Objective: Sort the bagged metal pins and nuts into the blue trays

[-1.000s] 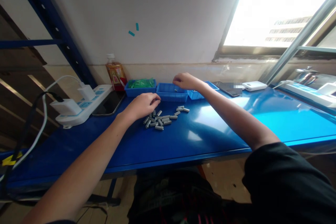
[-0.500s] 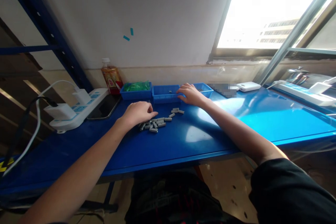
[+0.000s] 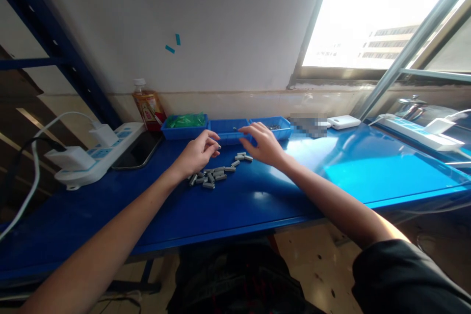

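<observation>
My left hand (image 3: 197, 153) is raised just above the near pile, thumb and fingers pinched together. The end of a small grey metal piece (image 3: 220, 146) pokes out at its fingertips. Below lie several short grey metal cylinders (image 3: 208, 185), loosely heaped on the blue table. A few more grey cylinders (image 3: 243, 156) lie apart, closer to my right hand (image 3: 262, 143). That hand is over the front of the middle blue bin (image 3: 221, 138), thumb and forefinger apart, and I see nothing between them. A tiny dark metal part (image 3: 234, 129) shows in this bin beside the fingertips.
A left bin (image 3: 180, 134) holds green pieces, and a right bin (image 3: 285, 132) holds small metal parts. Left are a bottle (image 3: 148, 108), a phone (image 3: 138, 152) and a power strip (image 3: 83, 172) with cables. A white box (image 3: 344, 122) and another power strip (image 3: 423, 133) are right.
My left hand has lifted from the pile with a small metal piece in its fingertips. My right hand has shifted slightly left, toward the middle bin. The view has turned a little.
</observation>
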Motion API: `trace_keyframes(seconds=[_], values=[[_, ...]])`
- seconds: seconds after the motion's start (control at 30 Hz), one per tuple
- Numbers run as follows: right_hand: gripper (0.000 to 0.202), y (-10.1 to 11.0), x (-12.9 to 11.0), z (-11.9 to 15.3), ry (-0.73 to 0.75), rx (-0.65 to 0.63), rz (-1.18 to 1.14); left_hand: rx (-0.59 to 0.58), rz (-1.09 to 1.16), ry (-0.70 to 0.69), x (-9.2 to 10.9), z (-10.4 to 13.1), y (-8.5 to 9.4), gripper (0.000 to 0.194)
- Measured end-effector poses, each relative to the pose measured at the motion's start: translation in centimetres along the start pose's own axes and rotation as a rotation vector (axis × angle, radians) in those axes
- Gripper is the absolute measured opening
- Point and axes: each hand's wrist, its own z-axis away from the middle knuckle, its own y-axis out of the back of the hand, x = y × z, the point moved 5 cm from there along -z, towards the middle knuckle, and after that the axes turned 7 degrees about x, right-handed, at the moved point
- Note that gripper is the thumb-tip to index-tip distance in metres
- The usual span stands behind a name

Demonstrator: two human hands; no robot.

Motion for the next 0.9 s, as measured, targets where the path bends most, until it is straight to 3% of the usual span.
trace_keyframes(seconds=[0.1, 0.2, 0.37, 0.57, 0.67, 0.73, 0.9], values=[[0.021, -1.4, -2.7, 0.5, 0.068, -0.047, -0.071, 0.014, 0.345, 0.080, 0.5, 0.1, -0.4, 0.038], [0.013, -2.5, -3.8, 0.9, 0.069, -0.052, -0.136, -0.022, 0.405, 0.130, 0.8, 0.4, -0.8, 0.047], [0.015, -2.9, -3.3, 0.8, -0.013, -0.017, -0.193, -0.057, 0.373, 0.154, 1.2, 0.7, -0.8, 0.046], [0.018, -2.8, -2.4, 0.7, -0.151, 0.004, -0.236, -0.033, 0.124, 0.057, 1.6, 1.1, -0.6, 0.025], [0.010, -3.0, -2.4, 0.9, -0.150, 0.006, -0.291, 0.022, 0.062, 0.045, 1.4, 1.0, -0.3, 0.028], [0.018, -3.1, -2.5, 1.1, -0.143, 0.029, -0.315, 0.052, 0.060, 0.055, 1.4, 1.0, 0.0, 0.032], [0.011, -2.5, -2.9, 0.3, -0.082, 0.015, -0.302, 0.031, 0.065, 0.040, 1.9, 0.8, 0.4, 0.040]])
